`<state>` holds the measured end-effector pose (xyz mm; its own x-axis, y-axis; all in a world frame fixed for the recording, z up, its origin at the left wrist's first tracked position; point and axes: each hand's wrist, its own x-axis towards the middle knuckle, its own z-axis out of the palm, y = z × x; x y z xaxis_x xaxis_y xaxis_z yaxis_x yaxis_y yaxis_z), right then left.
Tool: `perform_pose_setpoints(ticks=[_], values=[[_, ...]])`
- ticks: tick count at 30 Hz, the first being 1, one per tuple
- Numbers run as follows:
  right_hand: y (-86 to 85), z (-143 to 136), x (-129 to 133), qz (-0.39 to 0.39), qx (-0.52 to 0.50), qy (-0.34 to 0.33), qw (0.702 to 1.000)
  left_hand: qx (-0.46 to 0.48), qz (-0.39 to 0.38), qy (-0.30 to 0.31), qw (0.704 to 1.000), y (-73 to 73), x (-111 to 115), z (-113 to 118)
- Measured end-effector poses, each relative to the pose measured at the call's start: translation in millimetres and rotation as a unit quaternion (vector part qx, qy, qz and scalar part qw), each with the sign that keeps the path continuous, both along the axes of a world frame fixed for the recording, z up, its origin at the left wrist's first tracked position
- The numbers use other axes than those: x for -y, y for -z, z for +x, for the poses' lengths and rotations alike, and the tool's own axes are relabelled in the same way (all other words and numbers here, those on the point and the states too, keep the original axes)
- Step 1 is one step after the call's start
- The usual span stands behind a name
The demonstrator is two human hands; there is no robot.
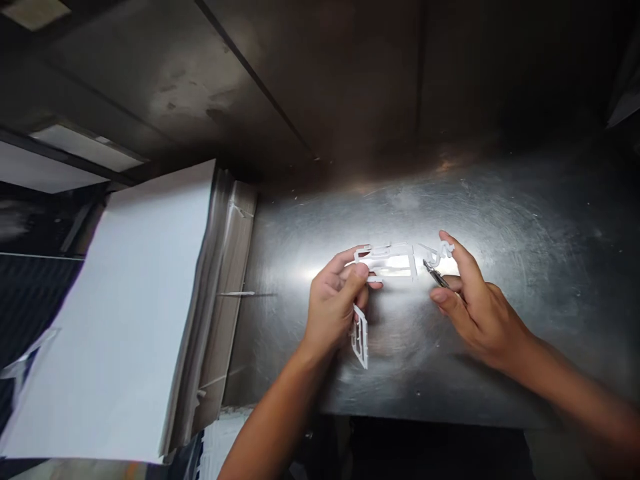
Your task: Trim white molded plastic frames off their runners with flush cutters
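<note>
My left hand (337,297) is closed on a white plastic frame (414,263), its thumb pressing on the frame's left end. A second white plastic piece (364,340), slotted, hangs below that palm, partly hidden by the fingers. My right hand (480,310) grips a small metal cutting tool that looks like nippers (436,273), its tip pointing up and left near the frame's right end. A curled white plastic scrap (443,252) is by the raised right index finger; I cannot tell whether it touches the finger or is joined to the frame.
The scratched metal worktable (400,373) lies under both hands. To the left stands a tall stack of boards topped by a white sheet (145,287). A thin white strip (237,293) sticks out from its side. Dark metal panels (340,73) rise behind the table.
</note>
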<state>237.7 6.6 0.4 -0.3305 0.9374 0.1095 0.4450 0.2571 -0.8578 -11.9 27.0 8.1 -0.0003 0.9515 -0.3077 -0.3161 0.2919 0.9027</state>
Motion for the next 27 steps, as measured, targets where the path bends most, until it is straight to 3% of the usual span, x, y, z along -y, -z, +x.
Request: perform_pose_setpoints(ticks=[2,4,6,9,12,18,24,27], values=[[2.0,1,0,0.035,0.041,0.008,0.999,0.089,-0.054,0.018,0.994,-4.1,-4,-2],[6.8,2,0,0.104,0.126,0.029,0.986,0.206,-0.121,0.046,0.970,-7.8,-8,-5],[13.8,3,0,0.177,0.225,0.048,0.957,0.308,-0.171,0.067,0.933,-9.0,-12,-8],[24.4,6,1,0.237,0.312,0.037,0.919,0.389,-0.204,0.086,0.894,-6.4,-12,-13],[31.4,9,3,0.256,0.337,0.009,0.906,0.407,-0.213,0.105,0.882,-3.1,-10,-16],[31.4,10,6,0.218,0.343,-0.020,0.913,0.412,-0.189,0.128,0.882,-2.9,-7,-18],[27.6,7,1,0.294,0.336,-0.014,0.895,0.443,-0.183,0.138,0.867,-2.9,-7,-18],[25.7,8,1,0.277,0.318,-0.016,0.907,0.439,-0.187,0.136,0.868,-3.3,-7,-17]])
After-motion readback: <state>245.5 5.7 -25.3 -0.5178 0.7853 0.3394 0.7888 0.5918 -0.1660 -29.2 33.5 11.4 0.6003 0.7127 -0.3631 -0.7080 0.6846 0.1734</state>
